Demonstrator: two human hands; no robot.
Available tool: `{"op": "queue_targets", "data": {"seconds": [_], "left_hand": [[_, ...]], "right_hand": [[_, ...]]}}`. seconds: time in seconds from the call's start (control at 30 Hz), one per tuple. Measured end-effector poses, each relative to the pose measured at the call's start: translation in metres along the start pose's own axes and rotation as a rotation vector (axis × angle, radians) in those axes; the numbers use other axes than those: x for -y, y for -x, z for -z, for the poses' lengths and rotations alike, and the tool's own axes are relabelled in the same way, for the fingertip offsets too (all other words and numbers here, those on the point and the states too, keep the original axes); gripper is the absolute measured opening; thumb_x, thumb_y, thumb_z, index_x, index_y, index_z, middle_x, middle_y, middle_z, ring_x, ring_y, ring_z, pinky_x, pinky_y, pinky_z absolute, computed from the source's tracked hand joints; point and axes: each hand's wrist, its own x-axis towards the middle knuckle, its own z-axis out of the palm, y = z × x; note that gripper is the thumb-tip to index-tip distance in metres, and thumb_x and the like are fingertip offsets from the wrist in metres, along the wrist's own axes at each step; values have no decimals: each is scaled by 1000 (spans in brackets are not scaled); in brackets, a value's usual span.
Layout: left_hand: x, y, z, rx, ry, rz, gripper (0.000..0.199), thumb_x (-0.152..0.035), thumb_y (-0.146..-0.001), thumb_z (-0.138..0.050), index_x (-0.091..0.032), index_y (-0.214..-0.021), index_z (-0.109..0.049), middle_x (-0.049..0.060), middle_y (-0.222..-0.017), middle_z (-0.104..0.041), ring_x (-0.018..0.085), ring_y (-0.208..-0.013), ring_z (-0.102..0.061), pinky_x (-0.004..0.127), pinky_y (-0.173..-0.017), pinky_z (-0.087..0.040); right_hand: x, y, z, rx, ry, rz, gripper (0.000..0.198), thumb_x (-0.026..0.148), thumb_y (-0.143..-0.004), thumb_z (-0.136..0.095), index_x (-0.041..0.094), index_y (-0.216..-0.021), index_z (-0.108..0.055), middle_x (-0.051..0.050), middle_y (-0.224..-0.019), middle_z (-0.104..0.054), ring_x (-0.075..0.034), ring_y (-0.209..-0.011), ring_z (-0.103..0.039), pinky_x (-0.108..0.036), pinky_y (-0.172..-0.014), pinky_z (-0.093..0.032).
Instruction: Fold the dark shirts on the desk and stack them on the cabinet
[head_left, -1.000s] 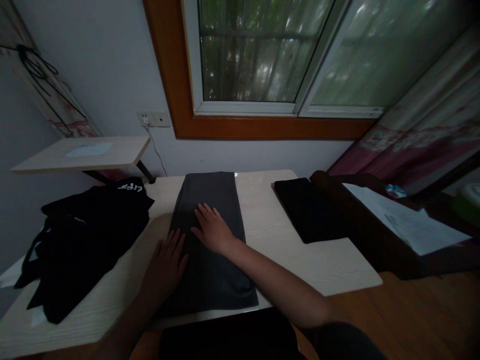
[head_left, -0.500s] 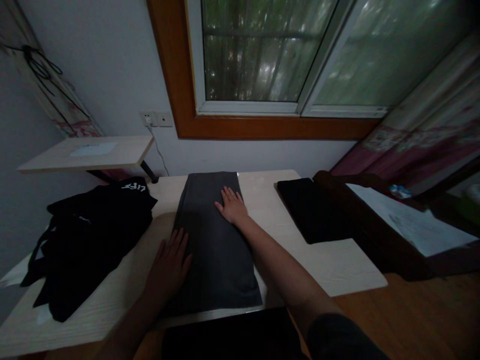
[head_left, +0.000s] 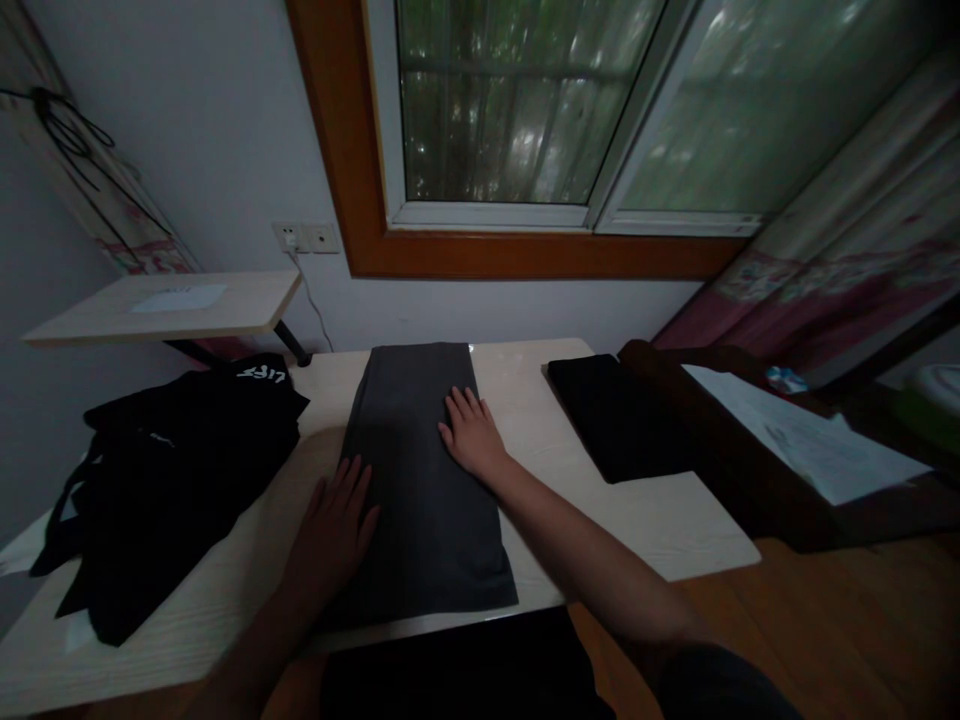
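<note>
A dark grey garment, folded into a long strip, lies flat on the pale wooden table and reaches from its back edge to its front edge. My left hand rests flat on the garment's left edge, fingers stretched out and pointing away from me. On its right edge, a bit farther back, my right hand lies palm down with its fingers extended and the thumb to the left. Neither hand grips anything. Which kind of garment it is cannot be made out.
Loose black clothes with white lettering are heaped on the table's left. Behind them stands a small raised shelf with a paper on it. A neatly folded black garment lies at the right, beside dark furniture bearing a white sheet.
My right hand has slid slightly toward me along the garment's right edge. The left hand stays in about the same place. The camera view has shifted a little.
</note>
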Motion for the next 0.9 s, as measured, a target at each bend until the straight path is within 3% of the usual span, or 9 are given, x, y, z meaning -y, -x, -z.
{"op": "queue_targets", "data": {"seconds": [0.13, 0.43, 0.57, 0.9], "left_hand": [[-1, 0, 1, 10, 5, 8, 58, -40, -103, -39, -16, -156, -38, 14, -165, -32, 30, -155, -25, 57, -123, -28], [8, -6, 5, 3, 48, 5, 53, -44, -102, -43, -20, -149, -50, 10, -163, -40, 30, -153, -30, 54, -122, -32], [17, -21, 2, 6, 39, 3, 52, -44, -102, -42, -24, -149, -51, 8, -162, -41, 33, -153, -29, 57, -121, -33], [18, -56, -7, 49, 10, 10, 56, -42, -105, -32, -19, -154, -43, 12, -164, -35, 34, -150, -36, 61, -119, -32]], "right_hand": [[1, 25, 3, 15, -20, 59, 57, 46, -105, -39, 17, -153, -47, -9, -163, -38, -30, -153, -28, -53, -125, -19], [-28, 35, 9, 1, 27, -101, 57, 50, -103, -43, 24, -153, -47, -12, -167, -29, -34, -154, -24, -52, -124, -22], [-28, 30, 4, 33, 42, -118, 59, 50, -104, -39, 22, -156, -42, -11, -166, -31, -33, -155, -23, -55, -124, -19], [-38, -4, 0, 70, 51, -121, 57, 41, -105, -30, 20, -158, -37, -5, -166, -31, -28, -156, -19, -59, -125, -12]]}}
